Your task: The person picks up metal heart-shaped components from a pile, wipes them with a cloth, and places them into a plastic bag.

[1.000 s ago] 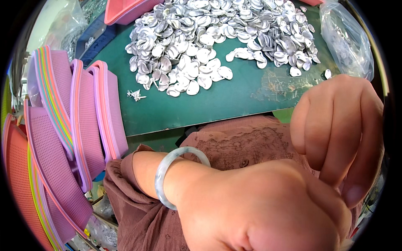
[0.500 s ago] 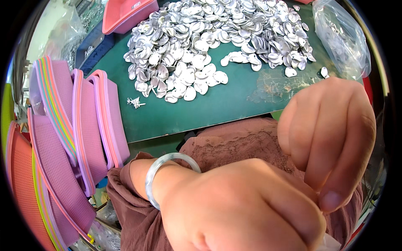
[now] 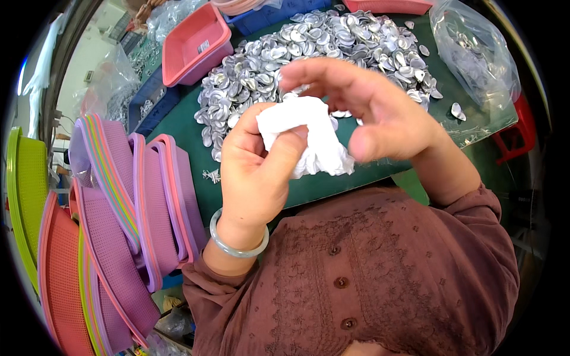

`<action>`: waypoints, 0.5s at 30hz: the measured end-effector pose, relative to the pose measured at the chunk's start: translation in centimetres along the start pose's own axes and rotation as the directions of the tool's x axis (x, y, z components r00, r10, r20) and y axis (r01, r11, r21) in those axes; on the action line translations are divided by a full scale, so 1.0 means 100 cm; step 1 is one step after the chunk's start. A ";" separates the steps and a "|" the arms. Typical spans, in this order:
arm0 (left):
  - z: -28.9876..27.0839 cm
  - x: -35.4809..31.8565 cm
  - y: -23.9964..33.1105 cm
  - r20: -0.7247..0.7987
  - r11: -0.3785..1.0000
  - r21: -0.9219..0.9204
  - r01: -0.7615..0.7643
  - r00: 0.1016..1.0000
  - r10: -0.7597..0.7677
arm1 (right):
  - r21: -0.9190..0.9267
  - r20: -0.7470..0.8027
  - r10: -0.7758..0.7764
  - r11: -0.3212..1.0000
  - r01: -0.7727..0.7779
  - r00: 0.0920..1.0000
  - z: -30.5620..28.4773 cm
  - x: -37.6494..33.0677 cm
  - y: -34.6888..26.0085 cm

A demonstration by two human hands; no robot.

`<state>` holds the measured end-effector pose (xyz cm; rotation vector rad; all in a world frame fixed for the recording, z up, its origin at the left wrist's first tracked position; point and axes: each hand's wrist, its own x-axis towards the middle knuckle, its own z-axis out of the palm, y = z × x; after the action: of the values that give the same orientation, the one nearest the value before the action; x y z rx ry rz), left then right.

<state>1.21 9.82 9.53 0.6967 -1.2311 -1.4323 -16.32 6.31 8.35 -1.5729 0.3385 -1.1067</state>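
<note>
My left hand [image 3: 255,166], with a pale bangle [image 3: 240,252] on its wrist, pinches a crumpled white tissue [image 3: 320,133] between thumb and fingers. The tissue hangs in folds over the near part of the green table. My right hand [image 3: 380,113] is just right of it, fingers and thumb spread and curved, slightly blurred. Whether its fingertips touch the tissue is hard to see. Behind both hands lies a large heap of silvery, petal-shaped pieces [image 3: 255,77], partly covered by the hands. A small cluster of thin silvery bits [image 3: 211,175] lies left of my left hand.
Purple mesh baskets [image 3: 160,207], a red one [image 3: 62,267] and a green one [image 3: 27,202] stand on edge at the left. A pink tray [image 3: 199,44] and blue trays [image 3: 273,15] are farther back. A clear plastic bag [image 3: 472,56] lies far right, above a red stool [image 3: 518,130].
Both hands have moved away from close to the camera, out over the table. The tissue now shows in my left hand, and my right hand has opened. The view has shifted to take in more of my clothing.
</note>
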 end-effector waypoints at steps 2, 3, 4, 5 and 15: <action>0.000 0.002 0.004 0.019 0.990 0.135 -0.028 0.999 0.026 | -0.041 0.037 0.039 0.998 -0.037 0.999 0.006 0.002 -0.004; 0.000 0.002 0.005 0.011 0.995 0.094 -0.011 1.000 0.010 | -0.031 0.044 0.133 0.991 -0.131 0.990 0.005 0.003 -0.006; -0.001 0.002 0.007 0.002 0.999 0.053 0.006 1.000 -0.006 | -0.021 0.052 0.226 0.974 -0.225 0.973 0.003 0.004 -0.008; 0.000 0.003 0.007 -0.002 1.000 0.010 0.027 1.000 -0.027 | -0.012 0.056 0.319 0.948 -0.319 0.946 0.001 0.004 -0.010; -0.013 -0.012 0.017 0.026 0.999 -0.034 0.026 0.999 -0.025 | 0.138 -0.064 0.205 0.971 -0.195 0.977 0.012 0.000 -0.027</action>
<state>3.26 10.78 10.47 0.6747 -1.2188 -1.4839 -16.25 7.94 10.82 -1.3505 0.4571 -1.0136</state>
